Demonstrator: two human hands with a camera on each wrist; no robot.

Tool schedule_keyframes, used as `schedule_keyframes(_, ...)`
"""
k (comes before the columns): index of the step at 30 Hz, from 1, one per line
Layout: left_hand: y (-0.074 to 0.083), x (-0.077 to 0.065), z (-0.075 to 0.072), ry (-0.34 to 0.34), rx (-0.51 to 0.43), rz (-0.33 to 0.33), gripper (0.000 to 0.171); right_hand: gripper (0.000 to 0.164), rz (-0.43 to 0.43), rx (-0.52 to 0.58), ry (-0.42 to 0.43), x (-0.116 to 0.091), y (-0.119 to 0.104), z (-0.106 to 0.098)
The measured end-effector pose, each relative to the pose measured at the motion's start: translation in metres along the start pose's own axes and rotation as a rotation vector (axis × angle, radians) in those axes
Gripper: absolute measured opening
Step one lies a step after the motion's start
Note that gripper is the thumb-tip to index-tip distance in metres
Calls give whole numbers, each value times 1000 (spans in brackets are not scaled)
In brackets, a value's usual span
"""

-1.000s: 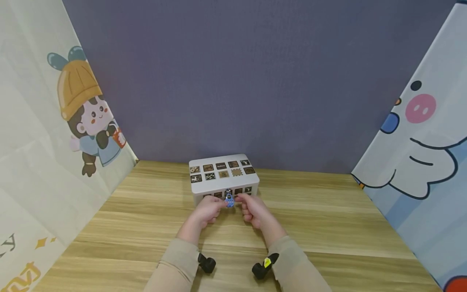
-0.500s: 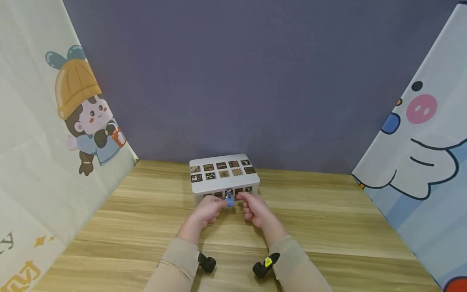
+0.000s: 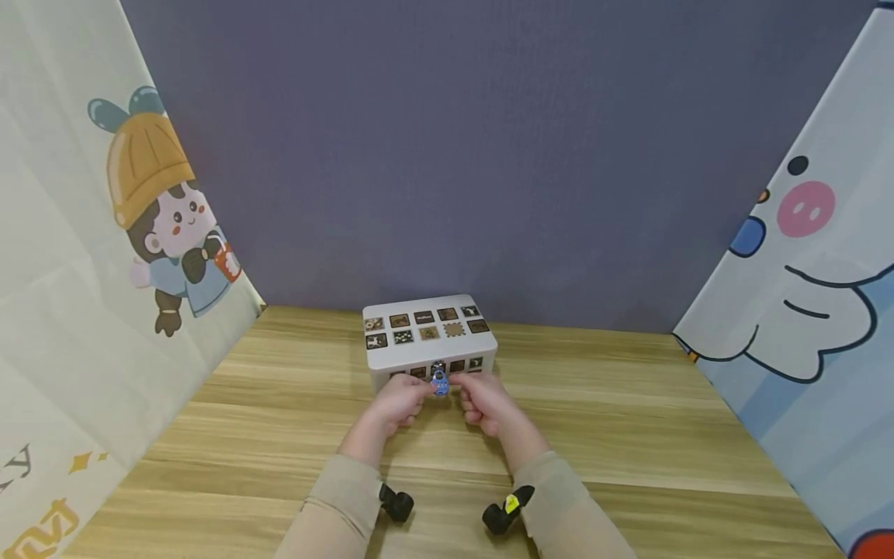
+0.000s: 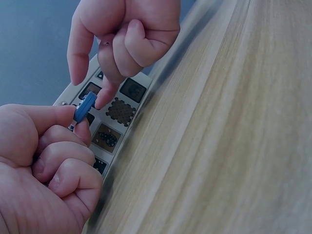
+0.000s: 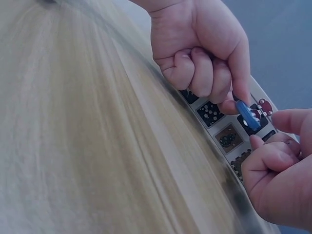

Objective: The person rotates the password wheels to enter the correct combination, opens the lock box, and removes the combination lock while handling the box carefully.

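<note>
A small blue padlock with number dials point(image 3: 440, 383) hangs from the metal clasp at the front of a white box point(image 3: 391, 356) decorated with brown and black square pictures. My left hand point(image 3: 400, 400) pinches the padlock's body between thumb and index finger, its other fingers curled in. From the other side, my right hand point(image 3: 489, 402) holds its index fingertip right at the padlock's edge. In the left wrist view, the right thumb point(image 4: 79, 63) stands apart from that index finger, while the remaining fingers fold toward the palm. The hands partly hide the box front.
The box stands on a wood-grain table point(image 3: 601, 435), close to a dark grey-blue back panel point(image 3: 447, 155). Cartoon-printed sheets flank the table: a left sheet point(image 3: 56, 233) and a right sheet point(image 3: 852, 326). Black wrist cameras sit at both sleeves.
My right fingertips have shifted slightly left, closer to the padlock. The left hand keeps its pinch on the padlock, and the box has stayed in place.
</note>
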State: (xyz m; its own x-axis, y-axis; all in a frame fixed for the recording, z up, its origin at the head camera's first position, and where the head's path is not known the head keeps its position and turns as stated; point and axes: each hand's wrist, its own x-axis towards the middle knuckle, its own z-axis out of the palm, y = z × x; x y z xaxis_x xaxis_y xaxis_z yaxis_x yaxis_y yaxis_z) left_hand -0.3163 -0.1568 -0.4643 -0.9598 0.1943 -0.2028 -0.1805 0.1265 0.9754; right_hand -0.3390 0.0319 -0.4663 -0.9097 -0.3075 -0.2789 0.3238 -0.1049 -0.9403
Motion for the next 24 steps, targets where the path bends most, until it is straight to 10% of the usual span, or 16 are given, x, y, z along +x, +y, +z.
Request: schedule_keyframes(24, 1, -1, -1, 8, 24, 8, 30, 18, -13, -78, -36, 1, 8, 3)
